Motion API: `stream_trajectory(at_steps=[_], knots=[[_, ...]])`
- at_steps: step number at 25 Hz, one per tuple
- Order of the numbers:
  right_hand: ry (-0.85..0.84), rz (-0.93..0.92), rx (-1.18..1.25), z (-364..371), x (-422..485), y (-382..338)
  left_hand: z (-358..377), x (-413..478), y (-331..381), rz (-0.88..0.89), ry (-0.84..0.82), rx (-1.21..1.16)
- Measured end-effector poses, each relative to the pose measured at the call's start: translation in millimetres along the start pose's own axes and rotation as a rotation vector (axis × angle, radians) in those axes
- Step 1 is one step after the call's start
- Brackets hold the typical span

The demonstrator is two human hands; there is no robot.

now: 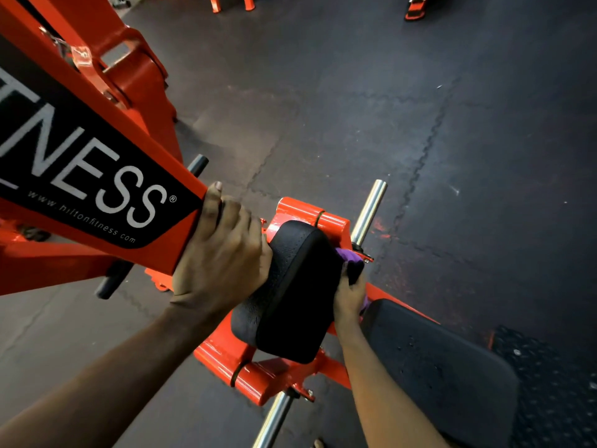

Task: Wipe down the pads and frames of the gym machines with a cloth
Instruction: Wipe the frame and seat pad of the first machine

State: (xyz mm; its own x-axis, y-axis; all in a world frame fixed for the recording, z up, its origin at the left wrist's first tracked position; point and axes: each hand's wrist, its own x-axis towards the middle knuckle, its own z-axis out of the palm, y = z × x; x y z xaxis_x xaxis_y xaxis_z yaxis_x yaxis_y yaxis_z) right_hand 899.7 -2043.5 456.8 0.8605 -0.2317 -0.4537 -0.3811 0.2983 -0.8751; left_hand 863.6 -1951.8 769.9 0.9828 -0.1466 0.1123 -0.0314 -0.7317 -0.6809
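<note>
The left hand [219, 253] was curled over the end of the orange frame [155, 253], thumb on top, gripping it. The right hand [350, 299] was closed on a purple cloth [350, 260], holding it bunched against the side of the black pad [297, 292] that faced away from the left hand. The pad sat between the two hands.

The cloth looked light, soft and limp, so it likely worked best wadded in the palm, with the fingers pressing it flat to each face. The pad appeared to be firm foam under pebbled vinyl, a rounded block with stitched edges. It would probably give a little under pressure, and being fixed to its bracket it was something to wipe, not lift (whether it swivels could not be told). The frame was stiff square steel with glossy paint, probably slick to the touch but solid enough to brace against.

A second, flatter pad [436, 367] lay just beside the right forearm. A chrome peg [368, 211] stood out just beyond the right hand, over a dark floor [355, 108] of interlocking tiles, probably rubber.
</note>
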Motion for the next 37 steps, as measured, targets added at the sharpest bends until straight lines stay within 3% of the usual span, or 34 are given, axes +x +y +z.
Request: stream_trajectory(at_steps=[2, 6, 10, 18, 21, 25, 32, 35, 37], knots=[[0.016, 0.054, 0.009, -5, 9, -1, 0, 1, 0, -0.003, 0.003, 0.014], [0.073, 0.357, 0.000, -19, 31, 33, 0, 0, 0, -0.007, 0.011, 0.027], [0.116, 0.572, 0.135, -27, -30, 46, 0, 1, 0, -0.009, 0.012, 0.016], [0.072, 0.430, 0.269, -10, 23, 17, 1, 0, 1, -0.023, 0.000, 0.022], [0.110, 0.536, 0.280, -15, -4, 44, -1, -1, 1, -0.026, 0.010, 0.010], [0.041, 0.680, 0.255, -37, -34, 127, -3, -2, 1, -0.011, 0.004, -0.003], [0.087, 0.544, 0.314, -13, 18, 39, -1, -2, 0, 0.007, 0.043, 0.001], [0.105, 0.547, 0.280, -15, -4, 68, 0, -3, 1, 0.000, 0.013, -0.021], [0.085, 0.647, 0.256, -24, -22, 104, -1, -3, 1, 0.000, 0.009, -0.041]])
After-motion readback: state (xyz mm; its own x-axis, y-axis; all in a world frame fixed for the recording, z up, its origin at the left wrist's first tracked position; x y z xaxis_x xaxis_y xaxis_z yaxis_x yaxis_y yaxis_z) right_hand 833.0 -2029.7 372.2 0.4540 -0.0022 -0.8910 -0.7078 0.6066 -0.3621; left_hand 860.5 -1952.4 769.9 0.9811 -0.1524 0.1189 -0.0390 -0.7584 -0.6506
